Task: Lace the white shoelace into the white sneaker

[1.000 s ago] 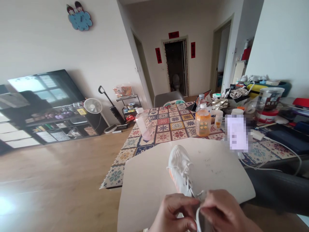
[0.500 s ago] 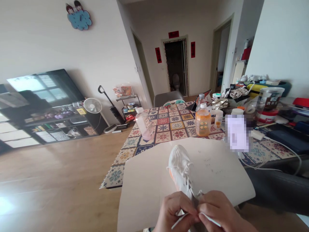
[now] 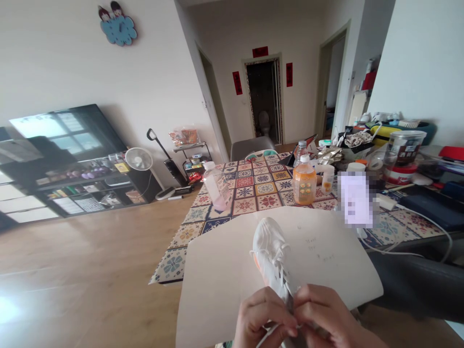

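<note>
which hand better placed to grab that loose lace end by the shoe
Left, probably: the left hand sits right beside the loose white lace end, which trails out from under it, while the right hand is on the far side of the pinch at the white sneaker.

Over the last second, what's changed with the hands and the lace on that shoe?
The left hand and right hand have come closer together, pinching the white lace low on the white sneaker; its hanging loop is gone. The sneaker and pale board stayed put.
</note>
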### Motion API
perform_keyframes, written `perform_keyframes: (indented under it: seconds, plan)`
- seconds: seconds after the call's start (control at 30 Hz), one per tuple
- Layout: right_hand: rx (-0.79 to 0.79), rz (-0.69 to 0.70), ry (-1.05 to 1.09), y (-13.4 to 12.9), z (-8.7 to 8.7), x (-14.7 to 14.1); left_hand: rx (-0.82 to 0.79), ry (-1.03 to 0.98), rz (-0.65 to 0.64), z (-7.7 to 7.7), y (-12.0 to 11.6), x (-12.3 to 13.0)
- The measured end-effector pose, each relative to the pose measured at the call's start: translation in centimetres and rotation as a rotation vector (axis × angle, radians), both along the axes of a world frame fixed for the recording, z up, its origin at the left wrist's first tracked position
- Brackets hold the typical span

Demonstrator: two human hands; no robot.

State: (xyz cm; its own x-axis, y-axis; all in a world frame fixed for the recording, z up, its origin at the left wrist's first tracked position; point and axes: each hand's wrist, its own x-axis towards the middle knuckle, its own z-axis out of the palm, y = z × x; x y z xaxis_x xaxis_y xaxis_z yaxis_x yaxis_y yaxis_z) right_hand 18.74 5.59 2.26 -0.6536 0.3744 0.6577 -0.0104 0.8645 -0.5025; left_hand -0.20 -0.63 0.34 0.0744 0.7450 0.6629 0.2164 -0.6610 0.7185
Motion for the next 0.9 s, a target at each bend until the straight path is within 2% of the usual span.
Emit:
perform_keyframes:
  seconds: [0.1,0.27,0.33,0.37,0.43,0.53,0.57,0.63,0.7,0.73,0.9]
  plan:
    - [0.049,-0.067,0.029,0.1,-0.9,-0.2,-0.045,-0.02,0.019,0.2,0.1,0.2]
    - [0.39,-0.138,0.199,0.8,-2.2,-0.5,-0.093,-0.048,0.029,0.0,0.3,0.5]
    - [0.41,-0.124,0.252,0.9,-2.0,-0.4,-0.13,-0.062,0.026,-0.3,0.3,0.5]
    - [0.323,-0.097,0.247,0.8,-1.9,-0.3,-0.163,-0.095,0.036,-0.5,0.4,0.4]
    - [0.023,-0.016,0.239,0.8,-1.5,-0.2,-0.261,-0.275,0.094,-0.8,0.5,0.1]
    - [-0.465,0.085,0.464,1.4,-1.5,-0.2,-0.411,-0.772,0.154,-0.7,1.1,-1.3]
    - [-0.612,0.121,0.556,2.0,-1.6,-0.2,-0.431,-0.929,0.132,-0.5,1.3,-1.9]
    - [-0.878,0.218,0.601,3.5,-2.1,0.0,-0.441,-1.112,0.052,-0.2,1.6,-3.5]
    - [-0.993,0.255,0.558,5.2,-2.7,0.6,-0.462,-1.122,-0.032,0.0,1.7,-5.1]
    - [-0.973,0.295,0.488,6.0,-3.0,1.1,-0.471,-1.078,-0.044,0.0,1.6,-5.7]
    - [-0.939,0.405,0.097,8.0,-4.0,3.3,-0.627,-0.643,-0.024,-0.5,1.1,-6.8]
